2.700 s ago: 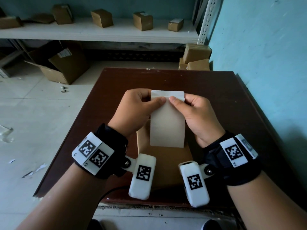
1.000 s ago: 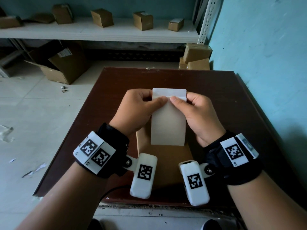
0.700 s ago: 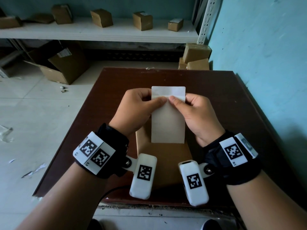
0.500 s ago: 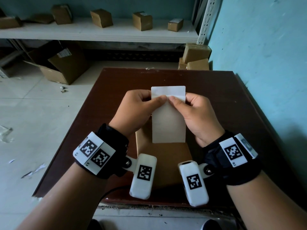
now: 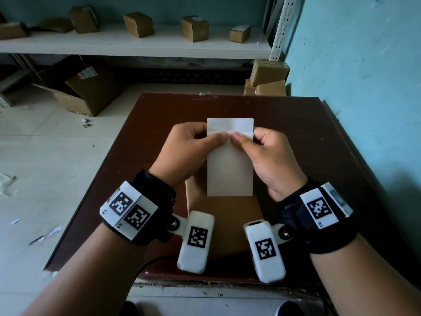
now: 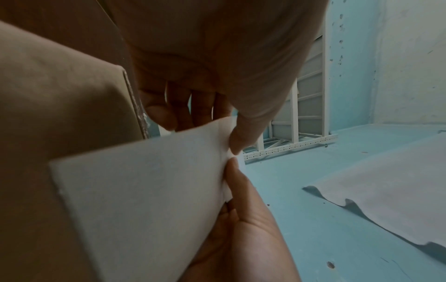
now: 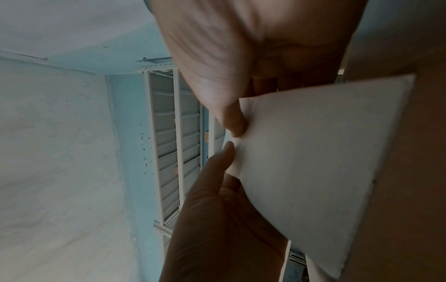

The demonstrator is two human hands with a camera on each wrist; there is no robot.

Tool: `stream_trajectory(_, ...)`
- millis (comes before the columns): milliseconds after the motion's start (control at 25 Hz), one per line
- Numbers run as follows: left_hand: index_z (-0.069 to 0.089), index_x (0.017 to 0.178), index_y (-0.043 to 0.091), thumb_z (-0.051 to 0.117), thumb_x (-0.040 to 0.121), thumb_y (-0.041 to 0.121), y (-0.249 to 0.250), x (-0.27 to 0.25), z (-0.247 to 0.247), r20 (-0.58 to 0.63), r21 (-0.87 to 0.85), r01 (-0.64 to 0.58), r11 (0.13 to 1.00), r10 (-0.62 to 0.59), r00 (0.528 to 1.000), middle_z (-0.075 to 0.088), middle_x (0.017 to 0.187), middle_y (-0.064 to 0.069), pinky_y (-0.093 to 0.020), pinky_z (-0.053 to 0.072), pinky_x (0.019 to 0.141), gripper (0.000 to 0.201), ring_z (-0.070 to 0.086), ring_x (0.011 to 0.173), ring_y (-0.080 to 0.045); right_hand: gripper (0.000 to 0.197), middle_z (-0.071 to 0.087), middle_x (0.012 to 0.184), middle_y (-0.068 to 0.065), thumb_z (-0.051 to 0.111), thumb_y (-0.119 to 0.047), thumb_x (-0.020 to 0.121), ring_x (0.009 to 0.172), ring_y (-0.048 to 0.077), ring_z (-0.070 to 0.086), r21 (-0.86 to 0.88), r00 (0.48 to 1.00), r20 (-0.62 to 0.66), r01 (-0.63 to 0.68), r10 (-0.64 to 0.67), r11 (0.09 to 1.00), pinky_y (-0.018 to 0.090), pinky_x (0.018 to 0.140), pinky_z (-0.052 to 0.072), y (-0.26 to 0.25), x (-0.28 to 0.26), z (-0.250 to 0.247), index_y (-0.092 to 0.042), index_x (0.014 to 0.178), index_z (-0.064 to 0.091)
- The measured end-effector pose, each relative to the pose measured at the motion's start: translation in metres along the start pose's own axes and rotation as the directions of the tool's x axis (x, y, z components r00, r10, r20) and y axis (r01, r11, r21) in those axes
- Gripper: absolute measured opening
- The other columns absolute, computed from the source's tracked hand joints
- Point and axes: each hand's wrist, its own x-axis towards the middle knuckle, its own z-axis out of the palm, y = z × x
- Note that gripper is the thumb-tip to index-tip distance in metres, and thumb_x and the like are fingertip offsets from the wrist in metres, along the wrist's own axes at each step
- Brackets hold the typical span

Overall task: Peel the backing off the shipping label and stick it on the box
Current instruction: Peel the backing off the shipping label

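Note:
Both hands hold the shipping label (image 5: 230, 169) upright over a flat brown cardboard box (image 5: 224, 215) on the dark brown table (image 5: 159, 115). My left hand (image 5: 196, 144) pinches the label's upper left and my right hand (image 5: 259, 147) its upper right. The two thumbs meet at a crease below a whiter top strip (image 5: 230, 125). The rest of the near face is beige. The left wrist view shows the label (image 6: 144, 190) with the thumbs touching at its edge. In the right wrist view the label (image 7: 313, 162) bulges slightly beside the box (image 7: 410, 171). The fingers behind the label are mostly hidden.
A blue wall (image 5: 364, 87) runs close along the table's right side. Behind the table a white shelf (image 5: 136, 44) carries several small cartons. An open carton (image 5: 86, 94) lies on the floor at left, and more cartons (image 5: 266, 78) are stacked at the table's far right corner.
The label has risen slightly and the white strip at its top has grown a little taller. Both thumbs have closed in until their tips meet at the crease.

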Motion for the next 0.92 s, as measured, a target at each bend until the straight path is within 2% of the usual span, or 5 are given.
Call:
stream_trajectory(160, 0.074, 0.089, 0.014, 0.065, 0.093, 0.027, -0.0011, 0.0003, -0.0008, -0.024, 0.028, -0.023, 0.999, 0.024, 0.999, 0.075, 0.082, 0.001, -0.019, 0.051, 0.059, 0.017, 0.071, 0.072, -0.009, 0.009, 0.077, 0.094, 0.002, 0.066, -0.027, 0.093, 0.085, 0.019, 0.074, 0.001, 1.000, -0.001, 0.005, -0.005, 1.000, 0.042, 0.077, 0.062, 0.0003, -0.0005, 0.0004, -0.022, 0.096, 0.073)
stream_trajectory(360, 0.073, 0.093, 0.015, 0.066, 0.092, 0.022, -0.0017, 0.0013, -0.0018, -0.039, 0.052, -0.065, 0.997, 0.067, 0.997, 0.075, 0.086, 0.002, -0.017, 0.053, 0.062, 0.011, 0.073, 0.076, -0.008, 0.018, 0.078, 0.088, 0.004, 0.068, -0.029, 0.091, 0.079, 0.016, 0.074, 0.025, 0.999, 0.012, -0.036, 0.036, 0.999, 0.031, 0.070, 0.058, -0.0005, -0.0003, -0.0001, -0.013, 0.092, 0.076)
stream_trajectory(520, 0.072, 0.098, 0.014, 0.065, 0.092, 0.022, -0.0011, 0.0002, -0.0011, -0.035, 0.081, -0.075, 0.994, 0.078, 0.996, 0.074, 0.090, 0.005, -0.015, 0.053, 0.062, 0.012, 0.072, 0.079, -0.006, 0.015, 0.078, 0.090, 0.002, 0.068, -0.028, 0.091, 0.082, 0.016, 0.074, -0.007, 1.000, 0.006, -0.028, 0.028, 1.000, 0.032, 0.071, 0.060, 0.0007, -0.0003, 0.0008, -0.015, 0.093, 0.075)
stream_trajectory(720, 0.074, 0.091, 0.015, 0.066, 0.092, 0.025, 0.0008, -0.0016, 0.0001, -0.031, 0.011, -0.022, 1.000, 0.022, 0.999, 0.075, 0.084, 0.003, -0.015, 0.051, 0.059, 0.014, 0.070, 0.073, -0.005, 0.011, 0.078, 0.091, 0.001, 0.068, -0.025, 0.092, 0.081, 0.015, 0.075, 0.000, 1.000, -0.006, -0.013, 0.013, 1.000, 0.030, 0.069, 0.061, 0.0011, 0.0002, 0.0000, -0.017, 0.097, 0.074)
stream_trajectory(920, 0.074, 0.092, 0.015, 0.066, 0.092, 0.023, 0.0007, -0.0017, -0.0002, -0.031, 0.047, -0.050, 0.998, 0.051, 0.998, 0.075, 0.085, 0.003, -0.014, 0.052, 0.060, 0.011, 0.072, 0.074, -0.005, 0.012, 0.078, 0.091, 0.003, 0.067, -0.023, 0.092, 0.081, 0.015, 0.074, 0.029, 1.000, 0.005, -0.018, 0.018, 0.999, 0.030, 0.070, 0.060, 0.0016, -0.0003, 0.0007, -0.016, 0.096, 0.074)
